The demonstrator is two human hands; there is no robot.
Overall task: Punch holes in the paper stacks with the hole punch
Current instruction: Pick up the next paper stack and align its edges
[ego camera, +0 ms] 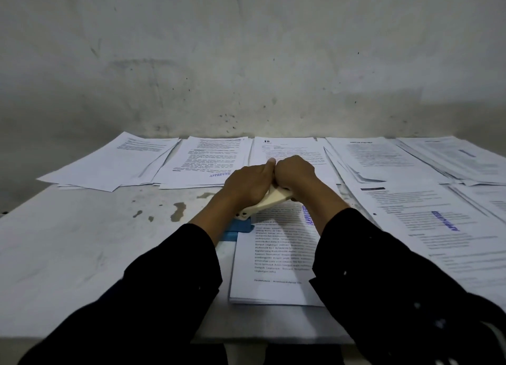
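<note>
pressing down together, both hands sit on the cream lever of a punch (269, 199) near the middle of a white table (82, 241). the left hand (247, 185) curls over the lever's left side, thumb raised and touching the right hand (297, 177), which is curled over the lever's right side. both wear black sleeves (175, 277) that run back to the near edge. the lever slants up and to the right, and the punch's blue base (236, 229) shows just below the left wrist.

a stack (273, 258) of printed pages lies between the forearms, running from the punch back toward the near edge. its far end goes under the lever; whether it sits fully in the slot cannot be told. a purple "approved" stamp (308, 215) shows near its far right corner.

more sheets lie in a row along the far edge: a fanned pile at the far left (115, 163), a pile with a purple stamp (208, 162), one behind the hands (287, 148), and overlapping piles toward the far right corner (410, 159). another stamped pile (432, 227) lies along the right edge, just beside the right forearm.

dark stains (178, 211) mark the bare table left of the punch. a scuffed grey wall (246, 49) rises behind the far edge.
</note>
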